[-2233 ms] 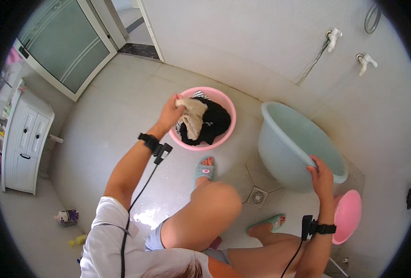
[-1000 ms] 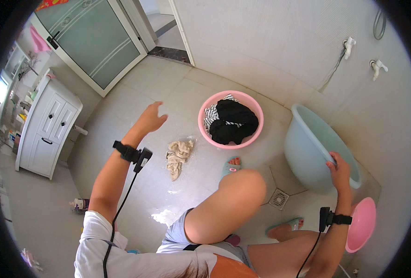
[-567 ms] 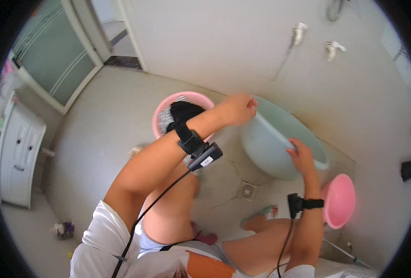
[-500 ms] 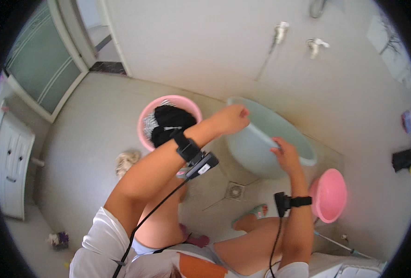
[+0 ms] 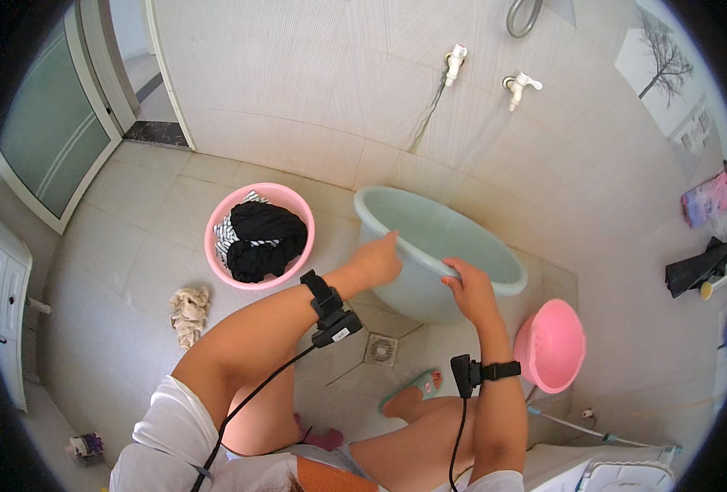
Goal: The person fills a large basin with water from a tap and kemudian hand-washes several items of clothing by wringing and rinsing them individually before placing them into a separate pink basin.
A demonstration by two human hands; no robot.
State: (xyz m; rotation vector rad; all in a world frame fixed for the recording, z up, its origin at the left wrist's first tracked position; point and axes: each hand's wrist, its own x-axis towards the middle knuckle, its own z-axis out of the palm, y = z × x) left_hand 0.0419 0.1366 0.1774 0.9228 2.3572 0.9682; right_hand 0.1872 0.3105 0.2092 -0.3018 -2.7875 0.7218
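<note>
A large pale blue-green oval tub (image 5: 419, 285) stands by the wall in front of me. My right hand (image 5: 472, 291) grips its near rim, thumb and fingers on opposite sides of the edge. Curled fingers of my left hand (image 5: 377, 262) are at the same rim, further left; the back of the hand hides most of its grasp. Inside the tub, the part I can see shows only its pale wall. Left of it, a pink basin (image 5: 212, 256) holds black cloth (image 5: 269, 238) and black-and-white striped cloth (image 5: 226, 238).
A smaller pink basin (image 5: 550, 348) is at the right. Beige crumpled cloth (image 5: 189, 316) lies on the tiled floor, left of my legs. A floor drain (image 5: 381, 349) sits before the tub. Two white taps (image 5: 455, 66) jut from the wall. A white cabinet (image 5: 6, 303) stands far left.
My left hand has come nearer to me along the tub's rim. My right hand stays on the rim. The whole view has shifted, so things appear further left.
</note>
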